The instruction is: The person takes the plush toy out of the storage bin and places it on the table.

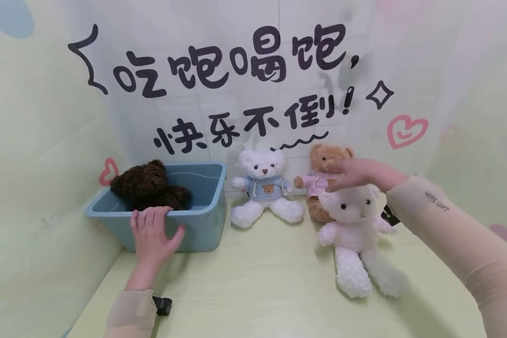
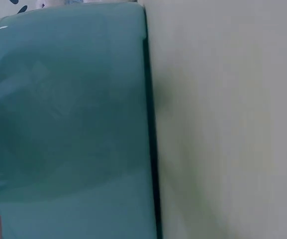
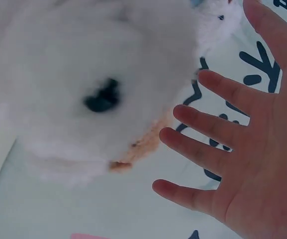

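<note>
My left hand (image 1: 153,238) grips the near rim of a blue plastic bin (image 1: 198,232), fingers over the edge and thumb on the outer wall. Inside the bin lies a dark brown teddy bear (image 1: 141,180). My right hand (image 1: 369,172) is just above the head of an unclothed white teddy bear (image 1: 355,237), whose legs point toward me. In the right wrist view, the fingers of that hand (image 3: 247,144) are spread and hold nothing, beside the white bear's large blurred head (image 3: 128,50). The left wrist view shows mostly the bin's wall (image 2: 73,124).
A white bear in a blue hoodie (image 1: 264,185) sits against the back wall. To its right sits a tan bear in pink (image 1: 317,183), partly hidden by the right hand and the front white bear. Light wooden table (image 1: 253,291) lies underneath; printed sheeting surrounds it.
</note>
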Tool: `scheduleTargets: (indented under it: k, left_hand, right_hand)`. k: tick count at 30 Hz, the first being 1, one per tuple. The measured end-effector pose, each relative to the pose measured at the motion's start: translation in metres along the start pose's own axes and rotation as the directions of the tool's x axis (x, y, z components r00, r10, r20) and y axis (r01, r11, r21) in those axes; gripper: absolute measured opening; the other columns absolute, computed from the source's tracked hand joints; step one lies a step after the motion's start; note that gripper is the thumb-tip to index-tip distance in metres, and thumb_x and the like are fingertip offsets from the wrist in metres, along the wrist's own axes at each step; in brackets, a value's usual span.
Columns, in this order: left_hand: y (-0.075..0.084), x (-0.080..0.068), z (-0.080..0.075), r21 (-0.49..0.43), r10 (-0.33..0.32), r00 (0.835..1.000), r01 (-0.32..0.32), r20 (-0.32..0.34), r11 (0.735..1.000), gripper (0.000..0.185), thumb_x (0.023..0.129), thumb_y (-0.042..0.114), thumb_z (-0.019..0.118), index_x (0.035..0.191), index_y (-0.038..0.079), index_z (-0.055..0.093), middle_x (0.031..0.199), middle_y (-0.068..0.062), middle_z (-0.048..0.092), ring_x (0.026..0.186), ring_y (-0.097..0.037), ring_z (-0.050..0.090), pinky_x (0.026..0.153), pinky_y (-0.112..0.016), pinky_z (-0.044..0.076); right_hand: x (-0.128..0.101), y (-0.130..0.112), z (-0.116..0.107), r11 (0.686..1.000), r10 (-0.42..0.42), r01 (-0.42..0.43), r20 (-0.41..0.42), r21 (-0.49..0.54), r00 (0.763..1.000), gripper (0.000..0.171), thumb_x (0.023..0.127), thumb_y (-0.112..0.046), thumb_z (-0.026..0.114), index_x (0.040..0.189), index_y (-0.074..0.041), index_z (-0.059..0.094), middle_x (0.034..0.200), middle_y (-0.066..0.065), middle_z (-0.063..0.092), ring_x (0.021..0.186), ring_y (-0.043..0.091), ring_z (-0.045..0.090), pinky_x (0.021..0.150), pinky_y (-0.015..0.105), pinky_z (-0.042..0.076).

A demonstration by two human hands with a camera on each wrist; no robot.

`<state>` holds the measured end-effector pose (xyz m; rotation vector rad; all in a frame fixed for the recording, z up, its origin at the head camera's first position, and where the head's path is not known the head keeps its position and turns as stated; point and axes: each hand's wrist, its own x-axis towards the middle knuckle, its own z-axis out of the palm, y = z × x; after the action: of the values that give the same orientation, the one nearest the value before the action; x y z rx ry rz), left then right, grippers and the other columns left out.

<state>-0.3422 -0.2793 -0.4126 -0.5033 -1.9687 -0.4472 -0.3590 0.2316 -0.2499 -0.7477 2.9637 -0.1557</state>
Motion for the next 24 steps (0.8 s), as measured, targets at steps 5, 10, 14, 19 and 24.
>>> scheduleTargets:
  k: [5, 10, 14, 19, 24]
  left_hand:
    - [-0.005, 0.004, -0.012, 0.011, 0.015, 0.999, -0.016, 0.052, 1.000, 0.063, 0.089, 0.062, 0.046, 0.107, 0.003, 0.058, 0.101, -0.017, 0.057, 0.100, -0.040, 0.045, 0.099, -0.060, 0.019]
    - [-0.009, 0.016, -0.022, 0.046, 0.026, 0.989, -0.033, 0.143, 0.998, 0.056, 0.090, 0.059, 0.051, 0.102, 0.006, 0.064, 0.098, -0.013, 0.064, 0.097, -0.035, 0.052, 0.092, -0.057, 0.028]
    - [-0.018, 0.026, -0.025, 0.082, -0.029, 0.974, 0.011, 0.224, 0.997, 0.044, 0.087, 0.051, 0.062, 0.096, 0.008, 0.066, 0.096, -0.011, 0.066, 0.097, -0.034, 0.055, 0.094, -0.056, 0.031]
    - [-0.029, 0.028, -0.025, 0.129, -0.068, 0.963, 0.035, 0.261, 0.991, 0.044, 0.081, 0.057, 0.067, 0.076, 0.013, 0.060, 0.069, -0.003, 0.057, 0.075, -0.029, 0.052, 0.083, -0.054, 0.034]
    - [-0.035, 0.032, -0.026, 0.138, -0.033, 0.967, -0.003, 0.252, 0.990, 0.050, 0.075, 0.060, 0.070, 0.063, 0.018, 0.045, 0.057, 0.005, 0.038, 0.059, -0.020, 0.042, 0.066, -0.044, 0.032]
  right_hand:
    - [0.012, -0.011, -0.017, 1.000, 0.023, -0.023, -0.010, 0.002, 1.000, 0.071, 0.085, -0.048, 0.066, 0.132, 0.003, 0.052, 0.131, 0.026, 0.053, 0.121, 0.043, 0.049, 0.099, 0.055, 0.038]
    - [0.021, -0.021, -0.028, 1.000, 0.025, -0.025, 0.002, 0.007, 1.000, 0.062, 0.086, -0.044, 0.066, 0.128, 0.000, 0.055, 0.128, 0.026, 0.055, 0.118, 0.043, 0.050, 0.097, 0.055, 0.039]
    - [0.027, -0.027, -0.031, 0.999, 0.035, -0.035, 0.003, 0.005, 0.999, 0.063, 0.086, -0.046, 0.065, 0.130, -0.002, 0.055, 0.130, 0.025, 0.054, 0.120, 0.042, 0.050, 0.099, 0.055, 0.037]
    - [0.035, -0.034, -0.030, 1.000, 0.029, -0.029, 0.003, -0.012, 1.000, 0.063, 0.088, -0.048, 0.063, 0.130, -0.001, 0.056, 0.138, 0.024, 0.048, 0.126, 0.042, 0.044, 0.105, 0.054, 0.032]
    - [0.043, -0.040, -0.030, 0.999, 0.039, -0.039, 0.008, -0.015, 0.999, 0.060, 0.090, -0.050, 0.060, 0.128, -0.003, 0.057, 0.145, 0.025, 0.040, 0.130, 0.043, 0.040, 0.106, 0.055, 0.029]
